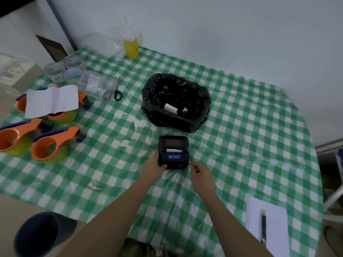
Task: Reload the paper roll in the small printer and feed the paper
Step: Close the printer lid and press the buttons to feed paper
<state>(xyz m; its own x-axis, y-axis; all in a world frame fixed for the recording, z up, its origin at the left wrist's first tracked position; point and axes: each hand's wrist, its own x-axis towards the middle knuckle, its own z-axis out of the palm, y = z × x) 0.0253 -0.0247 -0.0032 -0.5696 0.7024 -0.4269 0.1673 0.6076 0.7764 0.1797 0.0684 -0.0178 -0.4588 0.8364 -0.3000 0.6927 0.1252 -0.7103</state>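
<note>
A small black printer (174, 152) with a blue label and blue buttons lies on the green checked tablecloth (241, 136) in the middle of the table. Its lid is closed and a short strip of white paper (173, 150) shows at the slot. My left hand (155, 164) grips the printer's left near corner. Just off the printer's right near corner is my right hand (201, 173), fingers curled, holding nothing that I can see. A white paper roll (170, 108) lies inside the black bag behind the printer.
A black bin bag (176, 102) stands open behind the printer. Scissors (114, 89), plastic bags and tape rolls lie at the back left, three orange tape dispensers (50, 145) at the left. A notepad with a pen (263, 227) lies near right. A yellow drink cup (131, 45) stands at the back.
</note>
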